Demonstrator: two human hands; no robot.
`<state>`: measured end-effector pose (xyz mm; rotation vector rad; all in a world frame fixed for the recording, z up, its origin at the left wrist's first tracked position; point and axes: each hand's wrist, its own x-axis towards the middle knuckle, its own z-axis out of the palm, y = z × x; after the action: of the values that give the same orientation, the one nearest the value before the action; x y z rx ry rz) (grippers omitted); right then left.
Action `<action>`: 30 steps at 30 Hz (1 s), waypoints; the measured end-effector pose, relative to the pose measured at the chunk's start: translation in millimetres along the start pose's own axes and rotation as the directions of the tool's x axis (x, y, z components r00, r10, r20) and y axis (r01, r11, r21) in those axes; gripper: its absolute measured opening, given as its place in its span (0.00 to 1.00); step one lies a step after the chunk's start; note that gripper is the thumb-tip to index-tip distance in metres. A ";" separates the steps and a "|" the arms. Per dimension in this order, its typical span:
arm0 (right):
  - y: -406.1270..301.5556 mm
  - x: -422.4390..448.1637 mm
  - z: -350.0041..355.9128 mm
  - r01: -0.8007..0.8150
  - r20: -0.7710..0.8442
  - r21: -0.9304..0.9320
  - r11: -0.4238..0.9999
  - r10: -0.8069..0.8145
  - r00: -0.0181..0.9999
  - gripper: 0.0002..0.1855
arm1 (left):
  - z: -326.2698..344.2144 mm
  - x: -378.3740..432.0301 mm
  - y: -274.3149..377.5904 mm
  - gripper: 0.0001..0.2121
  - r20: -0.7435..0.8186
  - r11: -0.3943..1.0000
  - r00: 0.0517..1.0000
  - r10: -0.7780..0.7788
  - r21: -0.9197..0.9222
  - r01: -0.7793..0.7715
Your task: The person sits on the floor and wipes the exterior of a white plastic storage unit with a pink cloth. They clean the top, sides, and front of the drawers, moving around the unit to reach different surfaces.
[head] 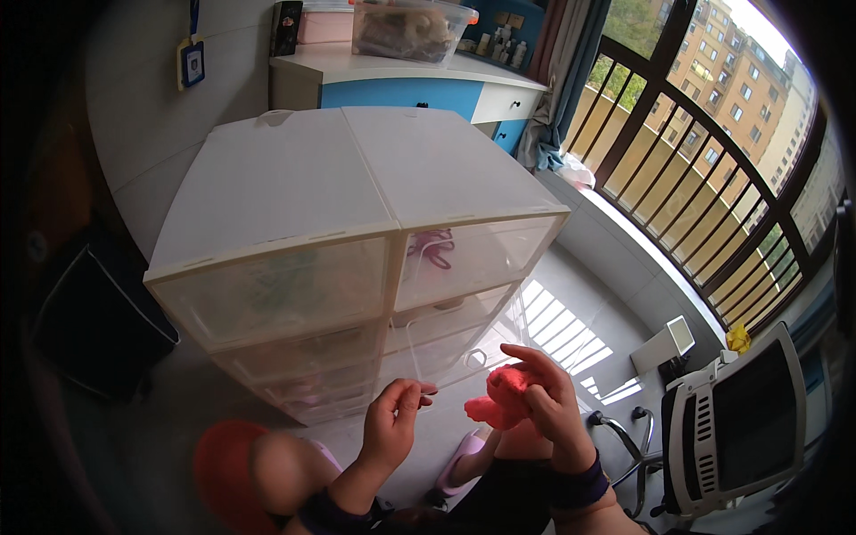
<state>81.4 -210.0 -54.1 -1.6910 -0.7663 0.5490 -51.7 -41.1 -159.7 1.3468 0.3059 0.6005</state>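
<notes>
My right hand (558, 408) grips a crumpled coral-red cloth (501, 404), pinched between thumb and fingers with the index finger stretched out above it. To its left, my left hand (391, 421) hovers with fingers curled in and the thumb against them; nothing shows in it. Both hands are in front of a white plastic drawer cabinet (287, 180) with see-through fronts. A pink looped item (435, 247) shows through its upper right drawer (481, 261). Blurred contents show behind the upper left drawer front (287, 294).
A red round object (224, 468) is beside my left knee. On the right are a wheeled chair (729, 421) and a white bin (665, 344). Behind the cabinet, a desk (401, 67) bears a clear storage box (411, 33). A barred window (695, 174) lines the right side.
</notes>
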 end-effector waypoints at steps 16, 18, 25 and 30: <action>19.7 69.9 71.7 0.763 0.426 -0.576 0.293 -0.689 0.586 0.27 | -1.3 -3.3 -20.9 0.15 -0.072 0.986 0.993 0.094 -0.128 -0.103; 28.5 73.9 65.2 0.722 0.375 -0.630 0.287 -0.701 0.606 0.28 | -1.5 -0.8 -9.6 0.15 -0.018 0.994 0.998 0.064 -0.083 -0.066; 59.8 79.6 7.3 0.444 0.128 -0.849 0.288 -0.702 0.701 0.26 | 6.9 1.3 10.4 0.17 0.039 0.993 0.999 0.022 -0.115 -0.017; 75.7 83.0 3.2 0.320 -0.118 -0.815 0.483 -0.679 0.725 0.25 | 6.5 0.1 9.2 0.17 0.017 0.995 1.000 0.014 -0.095 -0.012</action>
<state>151.0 -157.9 -125.3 -2.0666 -1.2083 -0.7015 -50.2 -45.4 -149.4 1.2626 0.2511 0.6062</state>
